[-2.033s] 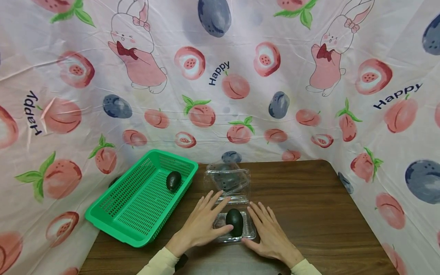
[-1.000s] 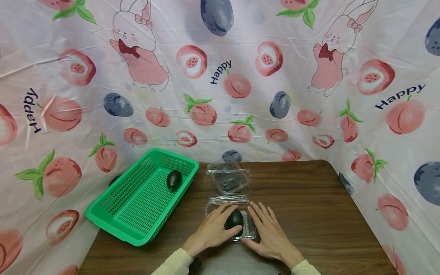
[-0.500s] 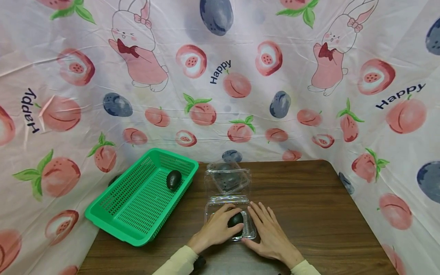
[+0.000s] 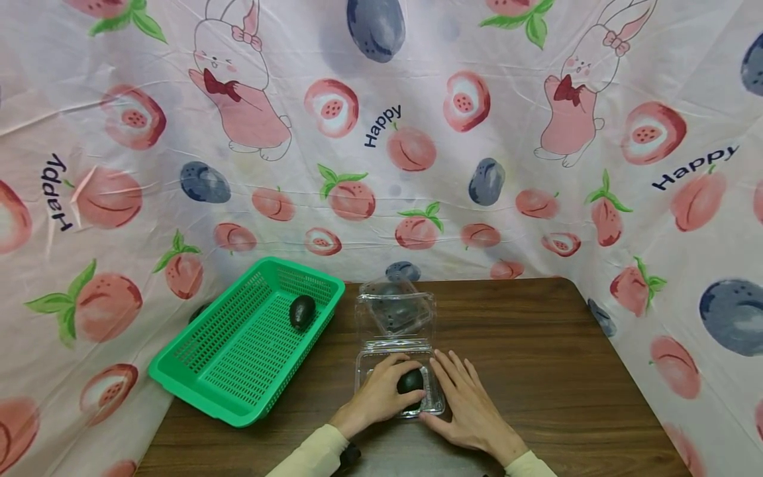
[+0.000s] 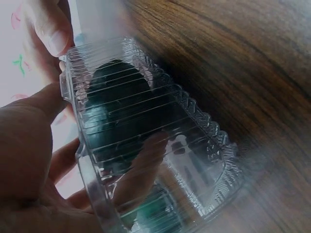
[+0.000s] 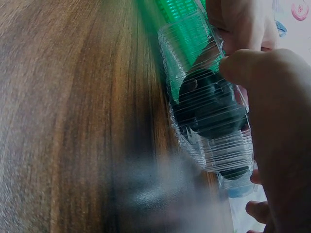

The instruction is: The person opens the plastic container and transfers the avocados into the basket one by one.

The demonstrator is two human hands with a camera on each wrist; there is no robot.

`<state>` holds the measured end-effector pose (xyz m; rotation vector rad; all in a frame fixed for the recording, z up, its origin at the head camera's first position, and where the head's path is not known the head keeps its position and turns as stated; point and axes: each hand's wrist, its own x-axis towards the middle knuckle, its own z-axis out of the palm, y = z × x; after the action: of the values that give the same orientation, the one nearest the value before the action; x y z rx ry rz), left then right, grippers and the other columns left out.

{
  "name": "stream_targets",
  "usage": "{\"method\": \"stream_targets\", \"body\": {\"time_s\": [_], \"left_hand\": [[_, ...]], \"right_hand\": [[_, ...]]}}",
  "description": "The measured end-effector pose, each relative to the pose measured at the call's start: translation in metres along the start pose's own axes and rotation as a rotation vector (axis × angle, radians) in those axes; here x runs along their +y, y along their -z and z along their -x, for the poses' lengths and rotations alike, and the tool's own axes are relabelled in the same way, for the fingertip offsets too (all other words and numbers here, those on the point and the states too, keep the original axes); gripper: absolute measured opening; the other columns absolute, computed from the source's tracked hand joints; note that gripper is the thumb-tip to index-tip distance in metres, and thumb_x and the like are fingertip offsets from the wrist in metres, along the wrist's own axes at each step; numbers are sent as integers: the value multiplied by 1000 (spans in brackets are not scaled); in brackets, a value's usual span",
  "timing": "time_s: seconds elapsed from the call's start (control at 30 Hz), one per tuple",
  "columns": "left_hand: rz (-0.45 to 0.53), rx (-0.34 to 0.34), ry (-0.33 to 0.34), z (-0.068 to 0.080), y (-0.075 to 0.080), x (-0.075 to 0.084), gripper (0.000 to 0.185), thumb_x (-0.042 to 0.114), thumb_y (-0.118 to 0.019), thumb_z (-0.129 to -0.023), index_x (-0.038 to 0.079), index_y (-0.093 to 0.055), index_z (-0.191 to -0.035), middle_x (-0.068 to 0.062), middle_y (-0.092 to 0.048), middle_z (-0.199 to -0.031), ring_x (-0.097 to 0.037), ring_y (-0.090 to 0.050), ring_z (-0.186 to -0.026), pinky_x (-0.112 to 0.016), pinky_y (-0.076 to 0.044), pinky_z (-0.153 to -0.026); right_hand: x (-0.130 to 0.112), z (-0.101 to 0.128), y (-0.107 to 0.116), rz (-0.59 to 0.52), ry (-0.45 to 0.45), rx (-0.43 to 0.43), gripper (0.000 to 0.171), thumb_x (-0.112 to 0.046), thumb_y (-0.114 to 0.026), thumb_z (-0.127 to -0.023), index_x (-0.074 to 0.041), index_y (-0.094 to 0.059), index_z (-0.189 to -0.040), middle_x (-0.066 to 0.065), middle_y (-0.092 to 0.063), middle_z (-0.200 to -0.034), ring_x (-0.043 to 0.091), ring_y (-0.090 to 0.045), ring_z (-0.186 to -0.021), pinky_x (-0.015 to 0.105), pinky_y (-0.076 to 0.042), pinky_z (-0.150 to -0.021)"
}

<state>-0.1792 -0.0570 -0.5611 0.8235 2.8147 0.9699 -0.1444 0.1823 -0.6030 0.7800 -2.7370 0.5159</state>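
Since two seconds earlier, the left hand [image 4: 381,394] has moved from beside the clear clamshell tray [image 4: 434,397] into it, fingers now curled round the dark avocado [image 4: 411,381] lying inside. The right hand [image 4: 461,401] rests flat, fingers spread, against the tray's right edge. Fingers hide much of the avocado; both wrist views blur.

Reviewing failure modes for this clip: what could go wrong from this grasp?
1. The left hand curls round the avocado inside the light clear clamshell; lifting may drag the tray up, since the right hand only rests flat beside it.
2. The raised lid stands just behind and could get knocked.
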Motion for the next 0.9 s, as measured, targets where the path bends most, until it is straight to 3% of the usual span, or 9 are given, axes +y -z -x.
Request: {"method": "stream_targets", "body": {"time_s": [0.3,0.9], "left_hand": [[-12,50,-60,-1,-1,0,47,23,-92,-96,8,-78,-139,-15,-73,-140,-33,-77,-115,-39,-67,-87],[12,53,-66,-1,-1,-1,46,20,-89,-97,7,-78,-140,-12,-73,-141,-31,-77,-118,-35,-66,-90]], "right_hand": [[0,-1,1,-8,1,3,102,-68,-76,-99,-3,-47,-171,19,-44,-180,49,-45,-165,73,-40,-129],[1,1,0,-18,-9,3,102,-68,-75,-99,-3,-46,-172,20,-45,-180,49,-45,-165,73,-39,-129]]}}
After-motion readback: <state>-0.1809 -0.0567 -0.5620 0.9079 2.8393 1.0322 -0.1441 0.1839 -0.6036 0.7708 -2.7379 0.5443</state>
